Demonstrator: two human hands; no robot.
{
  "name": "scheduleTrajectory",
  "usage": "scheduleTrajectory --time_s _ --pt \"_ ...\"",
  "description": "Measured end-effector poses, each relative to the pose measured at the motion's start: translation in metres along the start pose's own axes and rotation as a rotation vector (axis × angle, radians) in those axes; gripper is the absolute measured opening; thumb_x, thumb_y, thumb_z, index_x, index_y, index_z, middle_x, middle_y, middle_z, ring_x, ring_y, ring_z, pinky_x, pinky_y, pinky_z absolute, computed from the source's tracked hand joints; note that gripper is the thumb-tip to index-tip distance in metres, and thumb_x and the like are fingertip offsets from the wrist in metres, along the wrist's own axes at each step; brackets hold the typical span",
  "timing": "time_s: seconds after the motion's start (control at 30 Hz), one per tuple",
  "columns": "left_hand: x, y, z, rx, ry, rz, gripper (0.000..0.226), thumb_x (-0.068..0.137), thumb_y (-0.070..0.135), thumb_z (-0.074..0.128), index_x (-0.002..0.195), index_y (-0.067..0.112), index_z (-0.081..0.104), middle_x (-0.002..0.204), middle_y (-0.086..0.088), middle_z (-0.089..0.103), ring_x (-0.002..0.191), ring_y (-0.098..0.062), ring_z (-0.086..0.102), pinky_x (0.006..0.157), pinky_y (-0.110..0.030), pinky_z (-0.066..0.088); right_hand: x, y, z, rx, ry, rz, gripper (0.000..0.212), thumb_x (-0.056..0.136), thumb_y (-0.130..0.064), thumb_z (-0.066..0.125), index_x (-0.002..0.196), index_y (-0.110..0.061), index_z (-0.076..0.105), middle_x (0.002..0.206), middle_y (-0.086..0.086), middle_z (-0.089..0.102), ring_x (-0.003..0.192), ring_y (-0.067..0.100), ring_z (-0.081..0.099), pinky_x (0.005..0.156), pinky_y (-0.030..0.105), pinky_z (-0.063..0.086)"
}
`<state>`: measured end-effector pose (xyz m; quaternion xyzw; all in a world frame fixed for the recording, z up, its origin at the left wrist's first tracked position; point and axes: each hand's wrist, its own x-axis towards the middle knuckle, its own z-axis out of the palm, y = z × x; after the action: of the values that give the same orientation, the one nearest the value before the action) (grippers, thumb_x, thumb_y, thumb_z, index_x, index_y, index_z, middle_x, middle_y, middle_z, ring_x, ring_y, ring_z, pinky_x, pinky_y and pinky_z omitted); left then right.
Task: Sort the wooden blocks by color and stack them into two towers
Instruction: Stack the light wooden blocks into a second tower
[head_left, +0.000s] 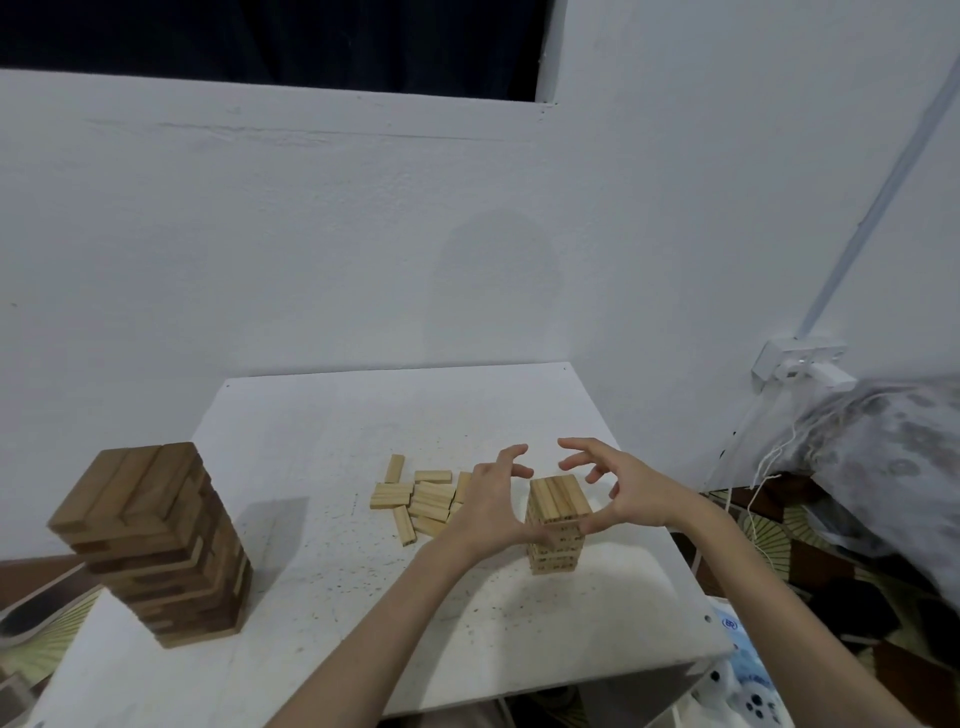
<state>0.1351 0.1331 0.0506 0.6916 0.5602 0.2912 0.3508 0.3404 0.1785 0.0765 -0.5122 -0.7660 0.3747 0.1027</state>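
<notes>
Your light tower (557, 525) stands near the right edge of the table (322, 415), with both hands cupped around its top. The left hand (491, 501) touches its left side, fingers spread and curved, gripping nothing. The right hand (621, 488) seems to press its thumb on the right face, fingers open above. These blocks look light, stiff and smooth, so the stack will likely shift easily; steady it by opposite faces. Loose light blocks (423, 496) lie just left. The dark tower (156, 540) stands far left.

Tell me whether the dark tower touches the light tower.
Apart. The head view shows bare table between the dark tower and the light tower.
</notes>
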Motion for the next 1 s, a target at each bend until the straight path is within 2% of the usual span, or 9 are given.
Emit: scheduleTrajectory --time_s 0.13,0.6,0.8,1.0 --pt "-0.0026 -0.0056 -0.0013 0.006 0.033 -0.013 0.1 0.064 0.036 0.084 0.142 0.026 0.023 0.128 0.01 0.052 0.123 -0.01 0.03 0.1 -0.028 0.029 -0.0013 0.0032 0.0029 -0.003 0.009 0.014 0.094 0.067 -0.018 0.086 0.135 -0.045 0.027 0.127 -0.017 0.049 0.111 0.008 0.045 0.08 0.015 0.039" --pt "-0.0004 -0.0035 0.0016 -0.009 0.063 0.007 0.094 0.065 0.035 0.083 0.14 0.024 0.027 0.123 0.011 0.057 0.123 -0.01 0.033 0.094 -0.024 0.026 -0.0017 0.0042 0.0067 0.004 0.072 0.003 0.088 0.068 -0.02 0.086 0.133 -0.041 0.031 0.114 -0.021 0.052 0.105 0.007 0.047 0.077 0.014 0.039" --pt "-0.0011 -0.0041 0.0021 -0.024 0.062 0.01 0.092 0.066 0.034 0.083 0.139 0.024 0.028 0.122 0.011 0.057 0.122 -0.011 0.034 0.094 -0.025 0.027 -0.002 0.0035 0.0072 0.008 0.072 -0.001 0.086 0.069 -0.019 0.085 0.132 -0.041 0.031 0.114 -0.019 0.052 0.104 0.007 0.048 0.077 0.014 0.04" --pt "0.0005 -0.0024 0.0023 -0.013 0.052 0.015 0.094 0.065 0.036 0.083 0.139 0.026 0.027 0.125 0.011 0.055 0.122 -0.01 0.034 0.098 -0.026 0.028 -0.0026 0.0033 0.0069 0.002 0.062 -0.002 0.091 0.069 -0.02 0.086 0.139 -0.038 0.03 0.119 -0.015 0.051 0.105 0.007 0.047 0.078 0.015 0.04"
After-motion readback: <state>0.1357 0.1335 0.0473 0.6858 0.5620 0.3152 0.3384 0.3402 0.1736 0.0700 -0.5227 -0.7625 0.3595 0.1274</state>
